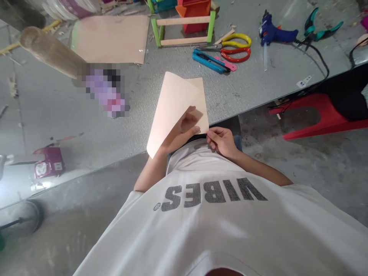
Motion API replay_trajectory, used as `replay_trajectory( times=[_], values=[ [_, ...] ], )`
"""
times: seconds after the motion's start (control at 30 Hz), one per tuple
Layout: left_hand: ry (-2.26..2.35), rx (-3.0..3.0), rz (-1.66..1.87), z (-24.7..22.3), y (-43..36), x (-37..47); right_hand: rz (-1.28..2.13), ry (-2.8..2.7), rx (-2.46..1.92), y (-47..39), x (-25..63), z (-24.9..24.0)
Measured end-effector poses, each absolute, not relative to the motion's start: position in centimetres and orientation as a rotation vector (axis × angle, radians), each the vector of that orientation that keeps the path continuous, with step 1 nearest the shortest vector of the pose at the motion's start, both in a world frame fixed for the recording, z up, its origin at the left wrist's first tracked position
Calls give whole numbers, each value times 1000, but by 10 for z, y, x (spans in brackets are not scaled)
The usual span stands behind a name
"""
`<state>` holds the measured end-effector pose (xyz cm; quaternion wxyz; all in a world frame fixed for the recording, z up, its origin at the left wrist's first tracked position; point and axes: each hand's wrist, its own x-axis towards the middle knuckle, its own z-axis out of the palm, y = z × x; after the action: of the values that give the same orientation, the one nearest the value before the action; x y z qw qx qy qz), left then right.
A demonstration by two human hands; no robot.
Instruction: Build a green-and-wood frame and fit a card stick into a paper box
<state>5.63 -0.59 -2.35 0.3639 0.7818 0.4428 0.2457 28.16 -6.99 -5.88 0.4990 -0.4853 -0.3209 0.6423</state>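
A cream sheet of paper [169,103], bent over on its left side, rests at the table's front edge. Beneath its raised flap is my left hand [185,132], with the fingers apart and partly shaded by the paper. The thumb of that hand lies near the sheet's lower part. My right hand [221,141] pinches the lower right corner of the paper between thumb and finger. Whether this is one folded sheet or two, I cannot tell.
Behind the paper lie a blue box cutter [209,61], scissors [237,48] and a blue glue gun [276,32]. Teal-handled pliers [322,32], a green-and-wood frame [184,30], another cream sheet [112,38] and a purple device [48,163] surround them. A red stool [319,115] stands right.
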Motion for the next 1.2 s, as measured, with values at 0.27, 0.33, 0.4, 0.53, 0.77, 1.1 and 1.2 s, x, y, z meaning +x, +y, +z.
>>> replay_trajectory(
  times=[0.27, 0.33, 0.4, 0.53, 0.77, 1.1, 1.2],
  values=[
    [1172, 2276, 566, -16, -4, 67, 1527, -791, -1195, -71, 281, -57],
    [1161, 2305, 581, -20, -3, 67, 1527, -788, -1211, -71, 281, -55],
    [1147, 2319, 607, -24, -2, 67, 1525, -774, -1222, -71, 280, -54],
    [1151, 2300, 593, -21, -3, 66, 1513, -754, -1239, -70, 280, -52],
    [1123, 2254, 479, -3, -1, 67, 1515, -743, -1274, -67, 279, -53],
    [958, 2578, 353, 4, 17, 71, 1494, -705, -1263, -65, 273, -53],
    [987, 2576, 401, -2, 14, 72, 1488, -698, -1269, -65, 273, -52]
  ],
)
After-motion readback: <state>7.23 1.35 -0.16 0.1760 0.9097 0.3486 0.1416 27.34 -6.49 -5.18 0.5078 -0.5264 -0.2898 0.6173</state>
